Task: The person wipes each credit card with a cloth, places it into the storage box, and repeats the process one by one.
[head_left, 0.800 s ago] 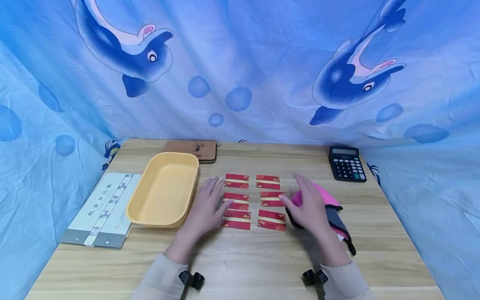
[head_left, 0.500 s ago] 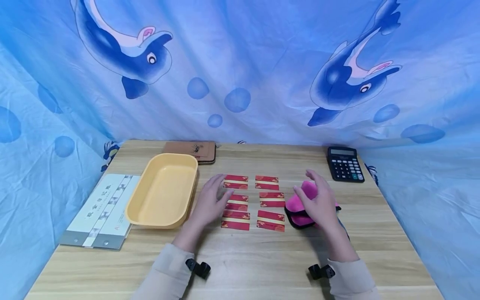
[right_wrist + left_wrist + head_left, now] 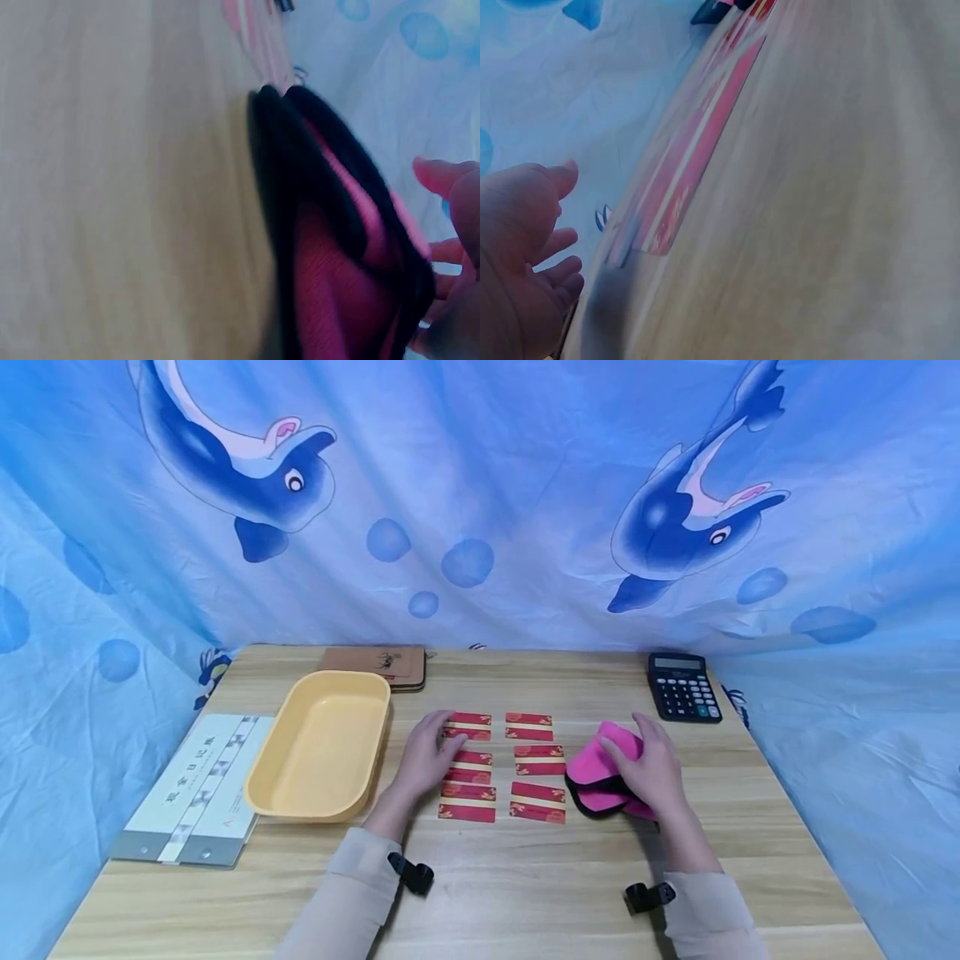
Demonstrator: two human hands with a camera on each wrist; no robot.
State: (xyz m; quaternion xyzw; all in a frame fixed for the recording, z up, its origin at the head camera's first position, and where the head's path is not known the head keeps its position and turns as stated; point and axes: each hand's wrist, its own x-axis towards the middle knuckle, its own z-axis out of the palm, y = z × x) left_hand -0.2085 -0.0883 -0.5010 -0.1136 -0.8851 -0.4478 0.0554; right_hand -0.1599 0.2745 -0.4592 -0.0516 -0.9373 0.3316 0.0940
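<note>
In the head view, several red cards with a pale yellow band (image 3: pixel 538 760) lie flat in two columns on the wooden table. My left hand (image 3: pixel 424 756) is at the left column, fingers bent loosely. The left wrist view shows that hand (image 3: pixel 525 262) beside the cards (image 3: pixel 697 150) with nothing in it. To the right of the cards lies a pink fabric item with black edging (image 3: pixel 606 756), folded over. My right hand (image 3: pixel 656 768) is over its right side. In the right wrist view its fingers look loose beside the fabric (image 3: pixel 337 285); part of them is hidden behind it.
A yellow plastic tray (image 3: pixel 255 777) stands left of my left hand, next to a white and grey booklet (image 3: pixel 195 785). Behind it lies a brown notebook (image 3: pixel 375 664). A black calculator (image 3: pixel 684 687) sits at the back right. Blue dolphin-print curtain (image 3: pixel 525 510) surrounds the table.
My right hand has moved right, away from the cards, and more of the pink fabric shows. My left hand has shifted slightly forward. The cards keep their layout.
</note>
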